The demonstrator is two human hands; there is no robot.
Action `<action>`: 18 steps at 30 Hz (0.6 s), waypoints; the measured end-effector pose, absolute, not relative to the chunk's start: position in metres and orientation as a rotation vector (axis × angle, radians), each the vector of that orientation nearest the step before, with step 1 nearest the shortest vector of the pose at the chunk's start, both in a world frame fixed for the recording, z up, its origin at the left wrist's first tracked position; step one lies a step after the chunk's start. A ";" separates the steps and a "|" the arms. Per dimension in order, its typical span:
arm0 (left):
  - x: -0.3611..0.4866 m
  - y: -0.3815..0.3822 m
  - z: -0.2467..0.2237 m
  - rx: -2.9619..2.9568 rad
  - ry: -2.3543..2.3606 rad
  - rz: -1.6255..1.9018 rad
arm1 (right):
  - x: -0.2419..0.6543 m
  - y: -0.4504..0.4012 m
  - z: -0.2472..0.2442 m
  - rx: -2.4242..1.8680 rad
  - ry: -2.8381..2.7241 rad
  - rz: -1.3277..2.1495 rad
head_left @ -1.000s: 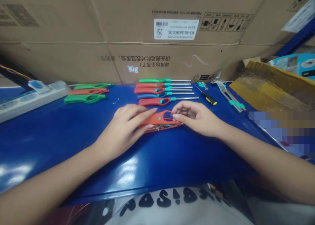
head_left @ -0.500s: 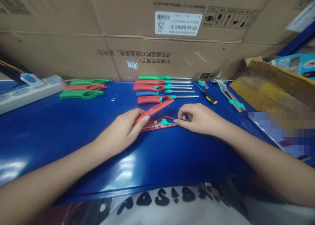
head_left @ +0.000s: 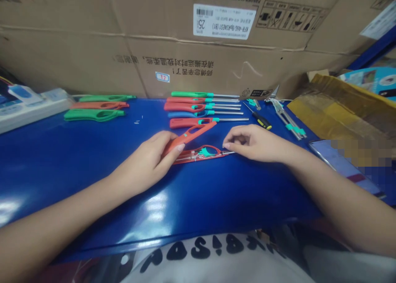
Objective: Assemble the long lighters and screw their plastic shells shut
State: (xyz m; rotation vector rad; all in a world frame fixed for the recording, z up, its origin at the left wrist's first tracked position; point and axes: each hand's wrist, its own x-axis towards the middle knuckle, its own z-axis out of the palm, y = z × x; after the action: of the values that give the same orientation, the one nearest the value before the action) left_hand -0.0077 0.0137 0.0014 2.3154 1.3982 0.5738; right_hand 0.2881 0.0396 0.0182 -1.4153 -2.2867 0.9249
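Between thumb and fingers, my left hand (head_left: 154, 161) holds a red shell half (head_left: 195, 131), tilted up to the right. Below it on the blue table lies an open red lighter body (head_left: 213, 154), with a green trigger piece (head_left: 204, 152), thin wires and a metal tube pointing right. My left thumb is close to its left end. My right hand (head_left: 247, 142) is curled at the tube end, with thumb and index finger nearly together; whether they grip the tube is hidden.
Behind are several assembled lighters (head_left: 187, 107), a screwdriver (head_left: 262, 121) and loose metal tubes (head_left: 289, 120). Green and red shells (head_left: 94, 115) lie left beside a power strip (head_left: 37, 109). A large cardboard box (head_left: 102, 48) stands behind; a yellow package (head_left: 337, 105) lies right.
My right hand has drawn back slightly from the lighter body, and the metal tube now shows. The shell half in my left hand sits slightly further left. The camera view has shifted a little.
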 end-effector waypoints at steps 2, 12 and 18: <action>-0.009 0.015 0.000 2.372 1.380 0.598 | 0.292 0.042 0.021 -1.360 -2.406 0.807; -0.013 0.015 -0.004 2.316 1.479 0.559 | 0.290 0.037 0.019 -1.223 -2.589 0.681; -0.015 0.015 -0.006 2.368 1.477 0.549 | 0.284 0.029 0.019 -1.181 -2.634 0.628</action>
State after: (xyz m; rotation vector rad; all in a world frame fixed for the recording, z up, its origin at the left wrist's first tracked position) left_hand -0.0150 0.0151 -0.0058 2.3678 1.4768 0.5487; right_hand 0.2841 0.0287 0.0188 -1.1813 -2.6338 0.6277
